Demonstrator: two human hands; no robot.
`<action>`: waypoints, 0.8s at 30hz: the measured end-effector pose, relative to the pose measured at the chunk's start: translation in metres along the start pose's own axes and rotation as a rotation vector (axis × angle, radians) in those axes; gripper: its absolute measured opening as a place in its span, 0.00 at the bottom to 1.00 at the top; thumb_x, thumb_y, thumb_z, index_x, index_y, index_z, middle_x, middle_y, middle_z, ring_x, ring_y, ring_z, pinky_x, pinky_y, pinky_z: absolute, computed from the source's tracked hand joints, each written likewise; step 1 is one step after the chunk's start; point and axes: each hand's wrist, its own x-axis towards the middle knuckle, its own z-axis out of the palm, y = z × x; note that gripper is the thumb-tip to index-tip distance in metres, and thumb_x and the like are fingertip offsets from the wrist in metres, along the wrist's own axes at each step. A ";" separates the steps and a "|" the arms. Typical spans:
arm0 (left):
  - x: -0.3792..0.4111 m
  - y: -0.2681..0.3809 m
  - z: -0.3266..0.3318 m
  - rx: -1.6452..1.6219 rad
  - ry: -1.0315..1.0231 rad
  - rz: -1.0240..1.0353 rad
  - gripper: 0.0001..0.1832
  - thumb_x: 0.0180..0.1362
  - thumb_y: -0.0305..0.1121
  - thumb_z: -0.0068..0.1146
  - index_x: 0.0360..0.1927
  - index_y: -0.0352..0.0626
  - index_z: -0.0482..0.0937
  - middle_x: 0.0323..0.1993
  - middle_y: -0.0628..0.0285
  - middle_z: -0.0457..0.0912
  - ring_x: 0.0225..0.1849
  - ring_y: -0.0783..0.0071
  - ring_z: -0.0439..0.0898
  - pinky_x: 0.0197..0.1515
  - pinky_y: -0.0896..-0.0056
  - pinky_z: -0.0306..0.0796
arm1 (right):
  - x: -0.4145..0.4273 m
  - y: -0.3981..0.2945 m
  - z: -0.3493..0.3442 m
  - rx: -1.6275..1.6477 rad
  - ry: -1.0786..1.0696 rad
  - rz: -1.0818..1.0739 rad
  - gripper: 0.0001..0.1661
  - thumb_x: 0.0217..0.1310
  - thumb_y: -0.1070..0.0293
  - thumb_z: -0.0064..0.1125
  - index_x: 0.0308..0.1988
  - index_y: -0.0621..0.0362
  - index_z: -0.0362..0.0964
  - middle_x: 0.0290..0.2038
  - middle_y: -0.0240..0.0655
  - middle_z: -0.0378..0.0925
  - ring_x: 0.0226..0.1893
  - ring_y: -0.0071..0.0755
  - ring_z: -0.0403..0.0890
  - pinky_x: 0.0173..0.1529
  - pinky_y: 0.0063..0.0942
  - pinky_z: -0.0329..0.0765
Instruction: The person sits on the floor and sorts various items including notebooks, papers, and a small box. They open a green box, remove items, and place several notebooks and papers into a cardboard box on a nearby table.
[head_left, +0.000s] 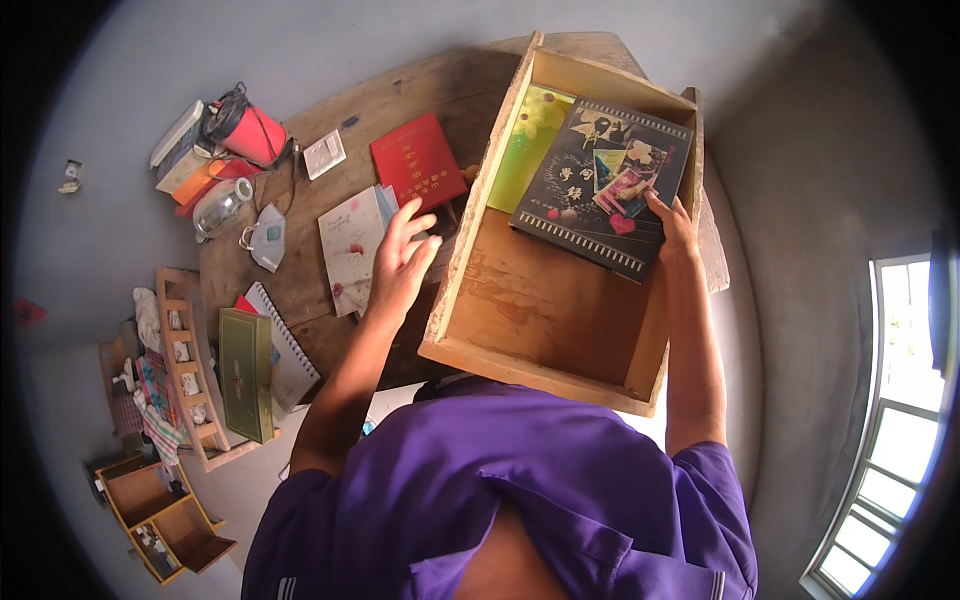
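A wooden drawer (547, 289) rests on the desk before me. Inside it, a black photo-covered album (600, 187) lies partly over a yellow-green folder (523, 169). My right hand (675, 221) grips the album's right edge, thumb on the cover. Outside the drawer, on the left, my left hand (405, 262) hovers with fingers apart and nothing in it. Near its fingertips are a red booklet (420, 157) and a white flower-patterned booklet (349, 240). The right-hand fingers beneath the album are hidden.
On the wooden desk (300, 217) are a white socket plate (324, 154), a face mask (268, 236), a glass jar (219, 212), a red cylinder (255, 135), books and a spiral notebook (277, 322). A green box (246, 375) stands by a wooden chair (187, 360). A window is at right.
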 end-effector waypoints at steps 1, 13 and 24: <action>-0.006 -0.008 -0.006 0.016 0.034 0.022 0.32 0.59 0.42 0.52 0.66 0.50 0.57 0.57 0.54 0.69 0.50 0.70 0.74 0.50 0.67 0.66 | 0.011 0.002 -0.001 0.010 -0.018 0.008 0.18 0.57 0.70 0.59 0.48 0.60 0.69 0.40 0.34 0.77 0.39 0.30 0.78 0.42 0.30 0.77; -0.059 -0.064 -0.053 0.122 0.213 -0.114 0.28 0.59 0.29 0.51 0.64 0.46 0.60 0.51 0.55 0.73 0.45 0.74 0.76 0.46 0.74 0.69 | 0.109 0.055 0.020 -0.427 0.008 -0.139 0.31 0.51 0.59 0.65 0.50 0.65 0.63 0.40 0.41 0.75 0.37 0.36 0.78 0.41 0.32 0.76; -0.075 -0.130 -0.151 0.485 0.495 -0.248 0.29 0.55 0.36 0.57 0.59 0.40 0.64 0.47 0.49 0.76 0.41 0.66 0.79 0.44 0.69 0.72 | 0.045 0.062 0.062 -1.727 0.031 -0.622 0.43 0.52 0.49 0.59 0.61 0.61 0.55 0.65 0.47 0.52 0.64 0.54 0.55 0.63 0.49 0.59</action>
